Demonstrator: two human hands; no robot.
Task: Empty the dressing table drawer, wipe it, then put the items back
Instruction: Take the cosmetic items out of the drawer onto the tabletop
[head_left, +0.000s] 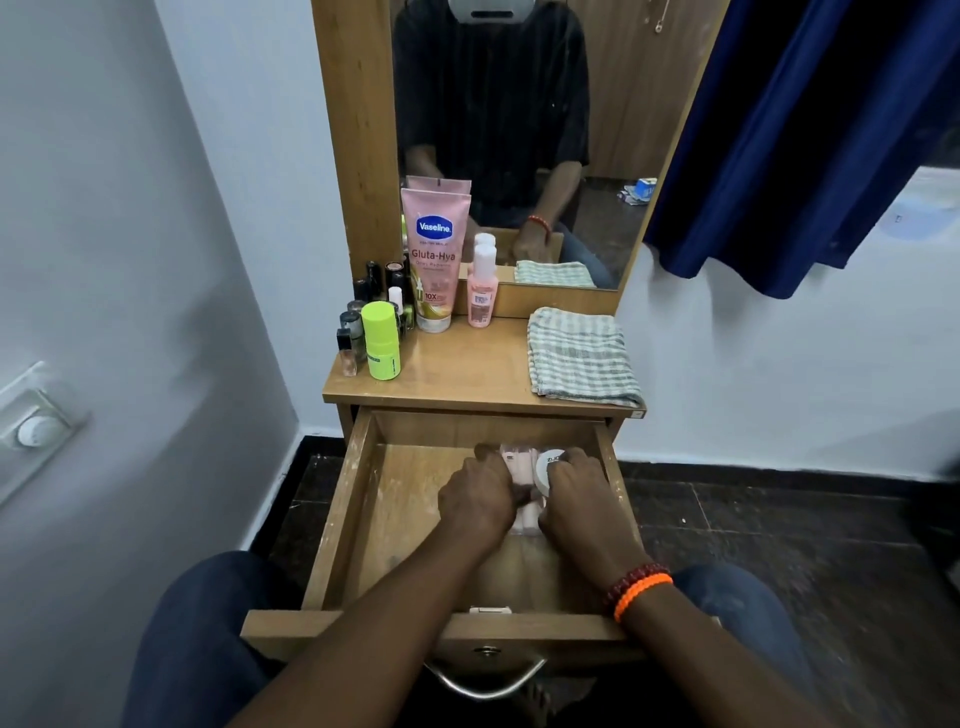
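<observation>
The drawer (363, 519) stands pulled out, and both hands reach into its back half. The left hand (475, 499) has its fingers curled round pale pink items (519, 467); the right hand (576, 493) grips a white round jar (549, 462), though exactly what lies beneath the hands is hidden. With bottles (382, 340) and the checked cloth (579, 356) on the surface (467, 374), this looks like emptying or refilling; which cannot be told. Next comes a steady lift or release.

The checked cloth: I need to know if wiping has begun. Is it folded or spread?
Folded: the checked cloth lies as a neat rectangle on the tabletop.
</observation>
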